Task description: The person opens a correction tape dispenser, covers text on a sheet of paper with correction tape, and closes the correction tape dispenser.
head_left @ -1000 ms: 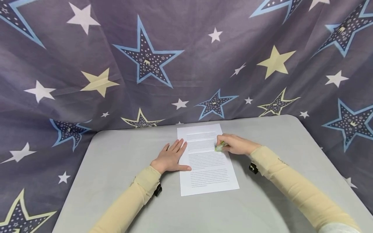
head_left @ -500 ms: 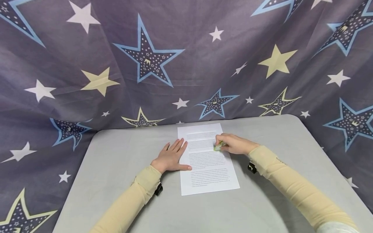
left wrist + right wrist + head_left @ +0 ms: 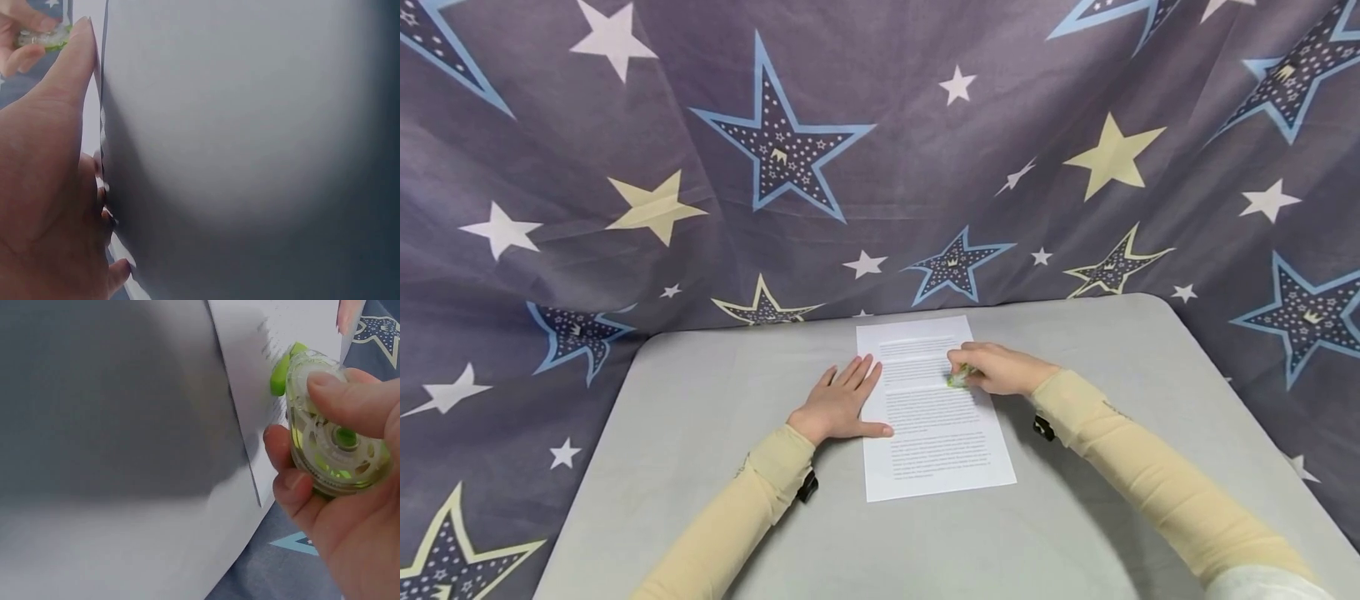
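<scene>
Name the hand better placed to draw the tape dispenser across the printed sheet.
Likely the right hand: it grips the tape dispenser at the printed sheet. The left hand lies spread, partly on the printed sheet, seemingly better suited to steadying it.

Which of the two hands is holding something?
The right hand: it grips a clear and green tape dispenser, while the left hand rests, spread, over one edge of the paper.

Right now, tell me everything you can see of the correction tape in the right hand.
The correction tape has a clear, plastic-looking rounded case, with a wheel and green parts showing inside. A bright green piece sticks out at one end. The right hand grips it, thumb on its flat face, over the right side of the printed sheet, in its upper half. Whether its tip touches the paper is unclear.
</scene>
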A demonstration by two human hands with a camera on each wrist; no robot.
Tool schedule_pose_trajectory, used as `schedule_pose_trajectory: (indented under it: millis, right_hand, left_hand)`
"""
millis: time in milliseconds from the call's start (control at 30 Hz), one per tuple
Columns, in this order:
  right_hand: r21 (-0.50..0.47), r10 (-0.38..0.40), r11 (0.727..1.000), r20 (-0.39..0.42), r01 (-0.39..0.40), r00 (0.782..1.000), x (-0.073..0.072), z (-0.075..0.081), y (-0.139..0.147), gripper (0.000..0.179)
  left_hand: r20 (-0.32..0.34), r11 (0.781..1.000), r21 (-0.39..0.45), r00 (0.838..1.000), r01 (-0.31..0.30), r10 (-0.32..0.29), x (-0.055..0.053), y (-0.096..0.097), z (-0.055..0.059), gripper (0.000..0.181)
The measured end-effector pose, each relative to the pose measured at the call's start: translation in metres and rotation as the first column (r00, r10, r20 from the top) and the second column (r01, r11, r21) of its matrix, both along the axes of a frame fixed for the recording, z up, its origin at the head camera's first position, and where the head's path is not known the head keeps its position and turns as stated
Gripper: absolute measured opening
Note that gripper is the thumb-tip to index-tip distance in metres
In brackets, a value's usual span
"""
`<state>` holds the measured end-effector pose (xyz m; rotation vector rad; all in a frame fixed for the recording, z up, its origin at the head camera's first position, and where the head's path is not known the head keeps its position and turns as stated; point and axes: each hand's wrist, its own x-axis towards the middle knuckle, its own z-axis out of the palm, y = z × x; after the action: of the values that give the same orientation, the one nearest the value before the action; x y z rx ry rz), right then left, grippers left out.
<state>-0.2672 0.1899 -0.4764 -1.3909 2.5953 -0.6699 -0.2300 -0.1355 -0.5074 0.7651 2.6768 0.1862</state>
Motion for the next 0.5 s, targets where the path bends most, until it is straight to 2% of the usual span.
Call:
schedule_pose_trajectory:
  millis: [200, 333, 500]
  right_hand:
    - [0.015, 0.021, 1.000, -0.027, -0.021, 0.999, -0.0020, -0.0026, -0.0001, 0.031]
    - [0.010, 0.012, 1.000, -0.018, -0.011, 1.000, -0.0009, -0.0013, 0.0014, 0.034]
    - [0.008, 0.012, 1.000, -0.019, -0.012, 1.000, -0.0017, -0.0007, 0.0029, 0.035]
  left_hand:
    - [-0.008, 1.000, 0.004, 1.000, 0.001, -0.001, 0.0009, -0.0017, -0.0023, 0.115]
    - [-0.009, 1.000, 0.027, 1.000, 0.004, -0.004, 0.0005, -0.0018, -0.0033, 0.117]
    - [-0.002, 1.000, 0.014, 1.000, 0.003, -0.003, -0.0006, -0.0002, -0.0025, 0.116]
